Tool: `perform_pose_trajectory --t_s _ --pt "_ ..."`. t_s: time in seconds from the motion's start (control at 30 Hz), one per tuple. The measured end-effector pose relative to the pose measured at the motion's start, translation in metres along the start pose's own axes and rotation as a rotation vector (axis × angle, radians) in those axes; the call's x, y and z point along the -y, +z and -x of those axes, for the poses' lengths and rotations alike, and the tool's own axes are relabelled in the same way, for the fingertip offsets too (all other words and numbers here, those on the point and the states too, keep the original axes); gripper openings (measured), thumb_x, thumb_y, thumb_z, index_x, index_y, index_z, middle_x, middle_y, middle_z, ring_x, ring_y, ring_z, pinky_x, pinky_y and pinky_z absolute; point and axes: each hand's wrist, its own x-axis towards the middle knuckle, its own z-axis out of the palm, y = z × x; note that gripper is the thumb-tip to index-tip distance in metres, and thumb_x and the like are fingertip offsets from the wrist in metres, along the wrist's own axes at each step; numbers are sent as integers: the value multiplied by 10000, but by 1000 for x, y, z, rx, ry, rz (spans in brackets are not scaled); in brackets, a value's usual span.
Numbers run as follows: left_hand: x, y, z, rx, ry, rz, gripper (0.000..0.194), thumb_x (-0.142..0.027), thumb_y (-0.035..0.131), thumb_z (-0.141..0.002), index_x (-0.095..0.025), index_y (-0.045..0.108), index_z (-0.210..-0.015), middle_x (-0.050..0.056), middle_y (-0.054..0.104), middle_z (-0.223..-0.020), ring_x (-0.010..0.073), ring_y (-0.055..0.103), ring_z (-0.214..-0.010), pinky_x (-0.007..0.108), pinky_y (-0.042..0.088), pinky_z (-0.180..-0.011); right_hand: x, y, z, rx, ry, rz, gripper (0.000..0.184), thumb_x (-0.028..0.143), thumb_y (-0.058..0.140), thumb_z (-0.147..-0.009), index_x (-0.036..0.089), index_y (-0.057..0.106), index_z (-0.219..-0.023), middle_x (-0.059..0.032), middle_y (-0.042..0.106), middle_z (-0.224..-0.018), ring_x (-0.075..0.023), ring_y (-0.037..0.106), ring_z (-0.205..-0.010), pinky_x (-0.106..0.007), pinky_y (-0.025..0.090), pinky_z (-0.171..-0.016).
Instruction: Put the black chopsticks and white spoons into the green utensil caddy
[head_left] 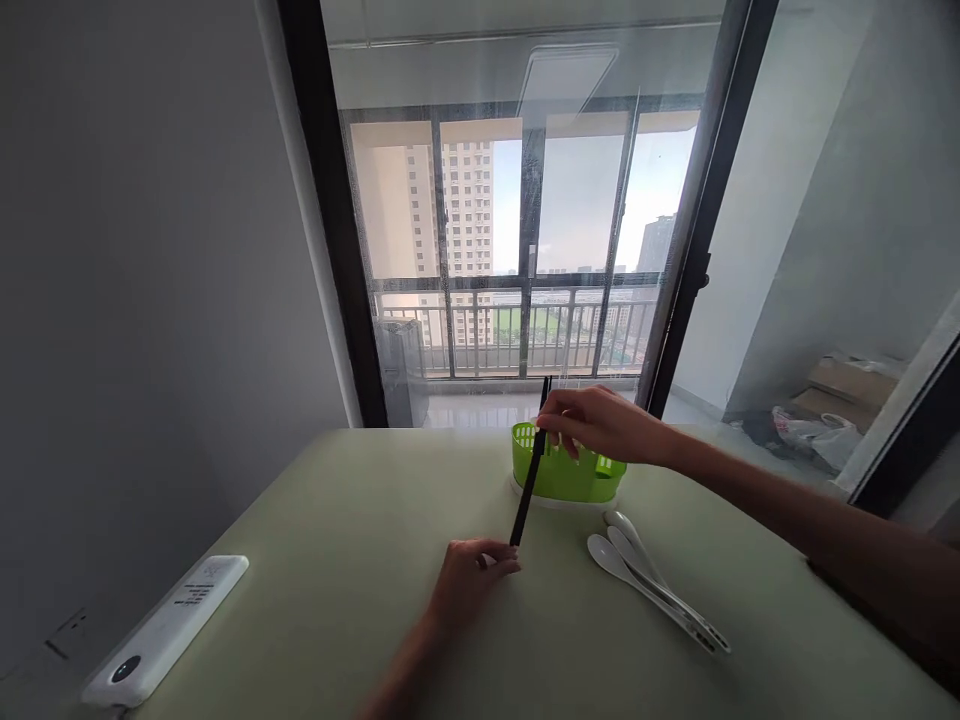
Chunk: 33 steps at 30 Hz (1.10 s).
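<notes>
A pair of black chopsticks (529,490) slants up from my left hand (469,580) to my right hand (600,425). My left hand pinches the lower end between thumb and fingers, just above the table. Higher up, the fingers of my right hand close on the chopsticks, and two thin ends stick out past them. Right behind sits a green utensil basket (570,480) with a slotted wall and a white base; my right hand hides part of its rim. Several white spoons (652,575) lie together on the table, to the right of my left hand.
The pale green table (337,600) reaches back to a glass door with a dark frame. A white oblong device (176,620) lies at the table's left edge. Cardboard boxes (855,385) and a plastic bag (814,435) sit beyond the table on the right.
</notes>
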Motion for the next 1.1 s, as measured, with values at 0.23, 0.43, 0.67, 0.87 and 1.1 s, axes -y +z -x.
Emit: perform_pose_trajectory --t_s 0.23,0.43,0.67,0.87,1.1 --pt "6 3 -3 6 -16 61 336 -398 781 -749 -220 731 -1030 7 789 -878 131 632 -645 247 512 -659 10 -62 -15 -299 -62 348 374 546 486 -1017 222 646 -917 0 753 -697 -154 702 -549 -283 505 -583" --pt "7 4 -2 34 -14 37 231 -364 760 -784 -214 725 -955 -14 754 -796 111 573 -605 229 466 -632 -27 -53 -39 -280 1 382 333 472 485 -1032 200 645 -926 -7 767 -717 -150 699 -539 -298 532 -634" --pt "6 4 -2 61 -11 15 232 -352 759 -784 -219 714 -969 -19 749 -801 115 580 -630 229 467 -650 -78 -19 -61 -226 113 315 259 334 504 -1038 186 619 -858 -11 776 -710 -130 695 -512 -257 530 -620" --pt "7 3 -2 101 -26 4 247 -371 761 -784 -221 713 -975 -19 744 -810 119 583 -662 233 472 -671 -107 -4 -73 -161 201 255 256 310 526 -1034 188 632 -835 -11 800 -759 -123 709 -527 -240 546 -646" --pt "5 3 -1 97 -20 14 223 -358 758 -786 -217 718 -953 -23 740 -794 116 572 -657 234 463 -668 -136 8 -83 -126 289 223 300 410 574 -1025 157 681 -905 3 767 -774 -117 701 -589 -281 587 -695"
